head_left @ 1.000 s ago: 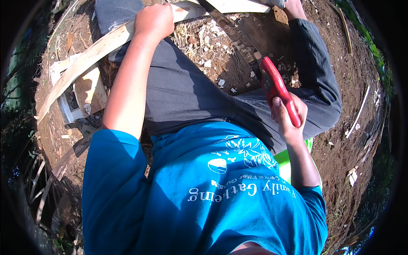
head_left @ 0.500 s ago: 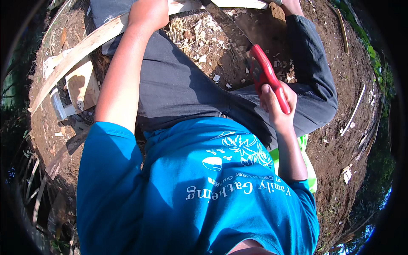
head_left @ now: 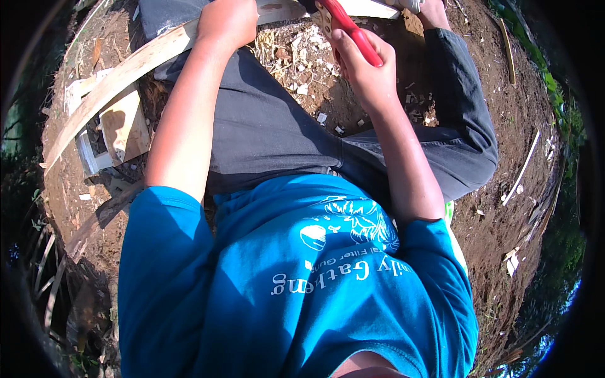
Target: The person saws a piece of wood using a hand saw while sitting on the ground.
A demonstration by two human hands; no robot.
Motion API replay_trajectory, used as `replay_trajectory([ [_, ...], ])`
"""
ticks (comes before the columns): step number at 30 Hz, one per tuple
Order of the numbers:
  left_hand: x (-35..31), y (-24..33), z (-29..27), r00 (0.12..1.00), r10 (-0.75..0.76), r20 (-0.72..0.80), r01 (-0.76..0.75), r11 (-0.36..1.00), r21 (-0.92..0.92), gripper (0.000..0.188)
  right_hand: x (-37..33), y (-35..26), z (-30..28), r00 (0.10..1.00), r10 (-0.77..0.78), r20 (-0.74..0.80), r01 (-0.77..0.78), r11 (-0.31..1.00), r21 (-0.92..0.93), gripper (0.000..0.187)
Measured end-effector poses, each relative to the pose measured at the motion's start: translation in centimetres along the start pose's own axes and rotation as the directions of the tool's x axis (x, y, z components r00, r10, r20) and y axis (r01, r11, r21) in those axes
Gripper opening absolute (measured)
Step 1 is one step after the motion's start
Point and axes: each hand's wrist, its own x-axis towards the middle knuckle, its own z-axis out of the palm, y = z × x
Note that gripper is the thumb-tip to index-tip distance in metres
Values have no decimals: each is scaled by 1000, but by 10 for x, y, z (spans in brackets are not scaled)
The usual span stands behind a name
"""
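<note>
My left hand [head_left: 228, 24] is closed over a long pale wooden plank [head_left: 142, 64], which runs from the left ground up across the top of the view. My right hand [head_left: 368, 68] grips the red handle [head_left: 350, 28] of a handsaw, thumb lying along its side. The handle reaches up close to the plank, to the right of my left hand. Most of the saw's blade is out of sight beyond the top edge. My left leg [head_left: 271, 120] in dark trousers stretches under the plank, and my right leg is bent.
Wood chips [head_left: 302, 88] and shavings lie on the soil between my legs. A wooden box-like piece [head_left: 129, 126] rests at the left under the plank. Thin wood strips [head_left: 523, 167] lie on the dirt at the right, with green plants [head_left: 548, 79] beyond.
My right hand has pushed the saw forward and leftward, toward the plank, and its blade has gone mostly out of view. My left hand stays on the plank, shifted only slightly.
</note>
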Motion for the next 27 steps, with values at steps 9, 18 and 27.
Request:
replay_trajectory([
  [9,-13,-1,3,990,74,-123,-88,990,-111,16,-125,-40,-95,993,115,19,-111,979,-169,26],
  [18,-1,6,-8,997,-39,60,39,999,-13,12,21,4,14,997,-81,-14,80,995,-60,35],
  [27,-12,0,2,991,81,-102,-91,991,-101,22,-144,-41,-93,993,114,22,-108,973,-205,23],
])
